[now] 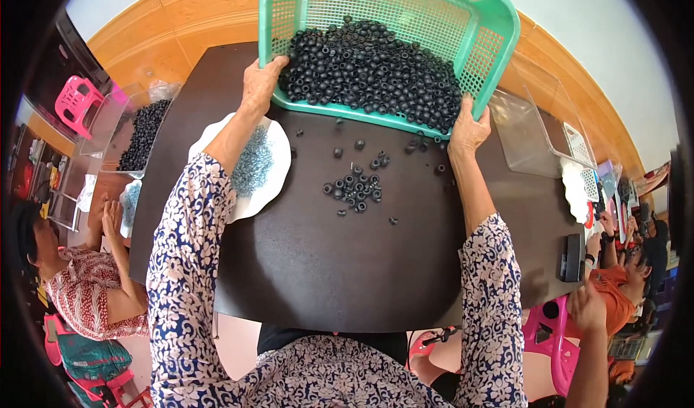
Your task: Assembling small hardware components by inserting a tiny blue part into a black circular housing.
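Both my arms reach forward to a green plastic basket (390, 122) at the far side of the dark table. My left hand (262, 82) grips its near left corner, thumb over the rim. At the near right corner, my right hand (470, 127) is closed on it too. The basket tilts toward me, and a mass of small black ring-shaped pieces (369, 71) lies in it. Below it on the tabletop, a loose cluster of the same black pieces (354, 189) is scattered. A white plate with small bluish clear bits (254, 166) sits under my left forearm.
A clear bin (538, 133) stands right of the basket, with a black box-shaped object (572, 258) near the right edge. On the left, another clear bin holds black pieces (144, 134). People sit at both sides; another person's arm (589, 336) enters at lower right.
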Tool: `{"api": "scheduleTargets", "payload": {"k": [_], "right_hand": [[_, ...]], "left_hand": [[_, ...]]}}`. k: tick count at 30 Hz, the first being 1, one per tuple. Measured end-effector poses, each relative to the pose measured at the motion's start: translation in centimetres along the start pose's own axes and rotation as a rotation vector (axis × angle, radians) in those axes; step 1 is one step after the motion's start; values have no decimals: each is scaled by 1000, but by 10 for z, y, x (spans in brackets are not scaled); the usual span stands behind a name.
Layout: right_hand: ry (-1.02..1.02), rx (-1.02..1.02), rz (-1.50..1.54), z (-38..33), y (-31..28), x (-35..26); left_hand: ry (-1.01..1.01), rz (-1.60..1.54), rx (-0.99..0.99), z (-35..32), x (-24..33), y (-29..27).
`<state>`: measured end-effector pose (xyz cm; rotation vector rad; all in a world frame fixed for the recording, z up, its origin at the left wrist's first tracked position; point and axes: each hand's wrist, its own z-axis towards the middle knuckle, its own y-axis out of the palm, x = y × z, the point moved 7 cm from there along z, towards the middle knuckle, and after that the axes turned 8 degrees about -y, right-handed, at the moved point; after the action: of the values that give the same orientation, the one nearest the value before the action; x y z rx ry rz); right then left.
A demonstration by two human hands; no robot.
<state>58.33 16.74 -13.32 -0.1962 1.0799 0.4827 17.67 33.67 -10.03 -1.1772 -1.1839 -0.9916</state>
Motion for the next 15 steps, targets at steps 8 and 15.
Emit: {"api": "scheduleTargets", "payload": {"k": [8,15], "right_hand": [[-31,95,47,-1,-2,3],[11,77,97,0,1,0]], "left_hand": [[14,14,-43,6,-8,-4],[3,27,-46,14,-12,-4]]}}
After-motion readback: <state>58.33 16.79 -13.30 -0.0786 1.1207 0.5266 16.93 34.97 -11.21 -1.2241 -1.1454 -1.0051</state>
